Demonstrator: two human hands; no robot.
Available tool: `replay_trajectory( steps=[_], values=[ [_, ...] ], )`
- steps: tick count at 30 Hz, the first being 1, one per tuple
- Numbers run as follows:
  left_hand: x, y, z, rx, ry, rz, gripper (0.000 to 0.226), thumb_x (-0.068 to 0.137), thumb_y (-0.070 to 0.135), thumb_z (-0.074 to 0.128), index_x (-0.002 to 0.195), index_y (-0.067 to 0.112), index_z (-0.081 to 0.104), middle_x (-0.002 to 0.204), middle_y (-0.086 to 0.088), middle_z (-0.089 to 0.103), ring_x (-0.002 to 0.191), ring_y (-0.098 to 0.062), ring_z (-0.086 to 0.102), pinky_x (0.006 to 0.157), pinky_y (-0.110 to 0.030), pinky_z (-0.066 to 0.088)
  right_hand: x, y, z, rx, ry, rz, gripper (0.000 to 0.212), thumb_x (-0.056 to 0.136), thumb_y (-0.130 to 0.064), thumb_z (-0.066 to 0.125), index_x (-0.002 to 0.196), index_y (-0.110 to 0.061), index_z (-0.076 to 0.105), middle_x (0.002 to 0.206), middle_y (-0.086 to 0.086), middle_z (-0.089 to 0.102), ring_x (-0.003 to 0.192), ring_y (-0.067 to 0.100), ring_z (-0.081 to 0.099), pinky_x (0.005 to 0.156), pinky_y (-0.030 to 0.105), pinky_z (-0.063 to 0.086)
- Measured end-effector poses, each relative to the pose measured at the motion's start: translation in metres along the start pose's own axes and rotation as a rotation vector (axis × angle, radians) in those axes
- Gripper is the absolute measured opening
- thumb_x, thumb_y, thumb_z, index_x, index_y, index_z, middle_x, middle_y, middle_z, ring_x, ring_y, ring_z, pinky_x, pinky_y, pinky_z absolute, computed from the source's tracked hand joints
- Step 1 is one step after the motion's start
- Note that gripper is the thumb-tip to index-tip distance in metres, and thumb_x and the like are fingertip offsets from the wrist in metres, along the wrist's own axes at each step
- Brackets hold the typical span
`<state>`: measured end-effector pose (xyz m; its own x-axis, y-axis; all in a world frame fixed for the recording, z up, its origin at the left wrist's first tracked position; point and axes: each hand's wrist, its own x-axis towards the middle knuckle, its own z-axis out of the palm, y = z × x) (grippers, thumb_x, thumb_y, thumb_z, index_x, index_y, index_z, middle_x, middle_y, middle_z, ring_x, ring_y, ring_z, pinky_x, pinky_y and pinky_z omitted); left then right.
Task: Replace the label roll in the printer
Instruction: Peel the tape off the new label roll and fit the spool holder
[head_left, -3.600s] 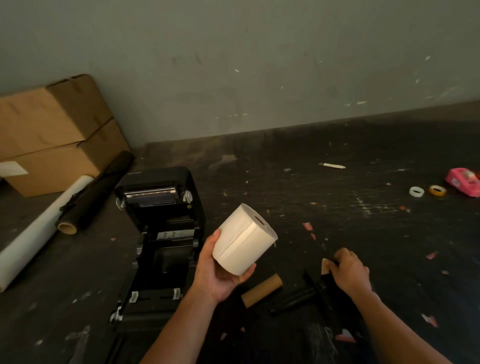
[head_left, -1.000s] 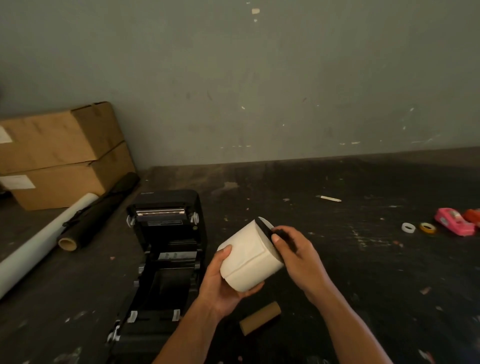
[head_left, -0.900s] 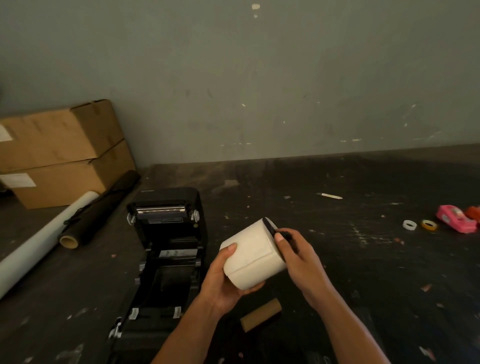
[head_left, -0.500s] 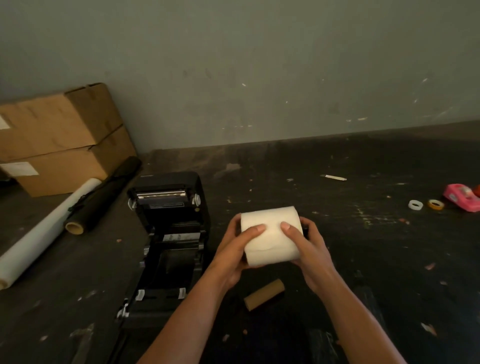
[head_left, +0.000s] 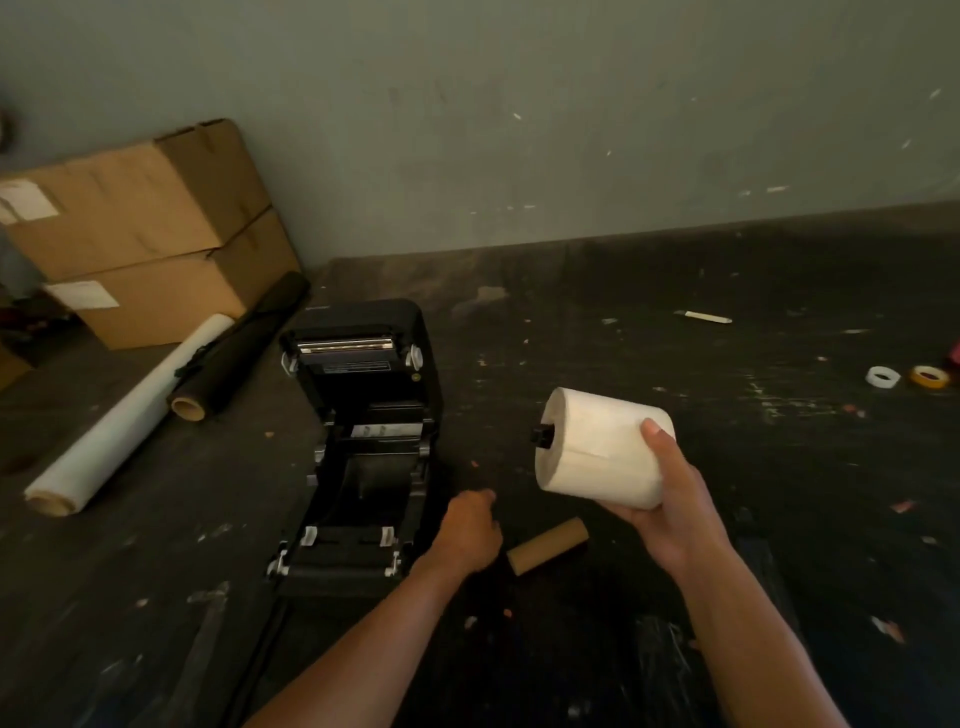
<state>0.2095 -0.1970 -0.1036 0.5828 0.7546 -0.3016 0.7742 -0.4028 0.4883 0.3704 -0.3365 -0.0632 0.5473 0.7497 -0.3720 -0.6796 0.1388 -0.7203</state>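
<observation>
My right hand holds a white label roll in the air, to the right of the printer. A black spindle end sticks out of the roll's left face. The black label printer lies on the dark table with its lid swung open and its roll bay empty. My left hand is low by the printer's right front corner, fingers curled, with nothing seen in it. An empty brown cardboard core lies on the table between my hands.
Two stacked cardboard boxes stand at the back left, with a white roll and a black roll lying before them. Two small tape rings lie at the far right. A wall closes off the back.
Both hands held the roll half a second ago. Now my left hand has let go and dropped beside the printer, and my right hand carries the roll, spindle inserted, to the right.
</observation>
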Motion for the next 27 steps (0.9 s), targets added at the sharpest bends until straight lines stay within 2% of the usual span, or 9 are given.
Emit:
replay_trajectory(
  steps=[4, 8, 12, 17, 22, 27],
  values=[
    [0.003, -0.009, 0.014, 0.225, -0.147, -0.072, 0.051, 0.087, 0.015, 0.06, 0.134, 0.005, 0.043, 0.14, -0.02, 0.042, 0.126, -0.032, 0.046, 0.104, -0.036, 0.041, -0.001, 0.005, -0.01, -0.016, 0.011, -0.001, 0.046, 0.061, -0.041, 0.075, 0.103, -0.035, 0.055, 0.12, 0.008, 0.059, 0.108, 0.032, 0.059, 0.08, 0.053, 0.054],
    [0.007, -0.011, 0.023, 0.342, -0.197, -0.114, 0.064, 0.084, 0.023, 0.067, 0.139, 0.008, 0.037, 0.145, -0.019, 0.033, 0.13, -0.034, 0.041, 0.107, -0.039, 0.039, -0.005, 0.003, -0.013, -0.033, 0.025, -0.008, 0.043, 0.06, -0.042, 0.075, 0.098, -0.035, 0.055, 0.116, 0.007, 0.059, 0.105, 0.031, 0.059, 0.075, 0.05, 0.055],
    [0.009, -0.014, 0.027, 0.379, -0.164, -0.13, 0.06, 0.084, 0.027, 0.066, 0.136, 0.01, 0.04, 0.141, -0.017, 0.038, 0.128, -0.034, 0.043, 0.105, -0.041, 0.042, -0.008, 0.001, -0.016, -0.04, 0.049, 0.005, 0.055, 0.061, -0.041, 0.074, 0.11, -0.031, 0.052, 0.12, 0.009, 0.057, 0.107, 0.032, 0.057, 0.076, 0.05, 0.055],
    [0.008, -0.01, 0.027, 0.358, -0.137, -0.163, 0.046, 0.087, 0.023, 0.062, 0.128, 0.009, 0.047, 0.135, -0.016, 0.046, 0.12, -0.032, 0.051, 0.099, -0.04, 0.047, -0.012, 0.001, -0.016, -0.048, 0.041, 0.015, 0.053, 0.061, -0.04, 0.074, 0.109, -0.031, 0.053, 0.12, 0.009, 0.058, 0.107, 0.032, 0.058, 0.071, 0.048, 0.055],
    [0.009, -0.015, 0.024, 0.314, -0.146, -0.22, 0.048, 0.082, 0.026, 0.07, 0.123, 0.009, 0.051, 0.13, -0.014, 0.052, 0.114, -0.029, 0.056, 0.093, -0.036, 0.051, -0.014, 0.005, -0.011, -0.06, 0.077, 0.012, 0.085, 0.06, -0.04, 0.075, 0.136, -0.026, 0.04, 0.125, 0.01, 0.055, 0.109, 0.032, 0.056, 0.074, 0.049, 0.054],
    [0.007, -0.02, 0.026, 0.311, -0.139, -0.221, 0.045, 0.081, 0.025, 0.07, 0.121, 0.011, 0.053, 0.126, -0.012, 0.055, 0.111, -0.025, 0.058, 0.09, -0.033, 0.052, -0.016, 0.005, -0.008, -0.061, 0.078, -0.003, 0.082, 0.061, -0.041, 0.074, 0.135, -0.025, 0.042, 0.125, 0.01, 0.056, 0.109, 0.032, 0.056, 0.078, 0.05, 0.053]
  ],
)
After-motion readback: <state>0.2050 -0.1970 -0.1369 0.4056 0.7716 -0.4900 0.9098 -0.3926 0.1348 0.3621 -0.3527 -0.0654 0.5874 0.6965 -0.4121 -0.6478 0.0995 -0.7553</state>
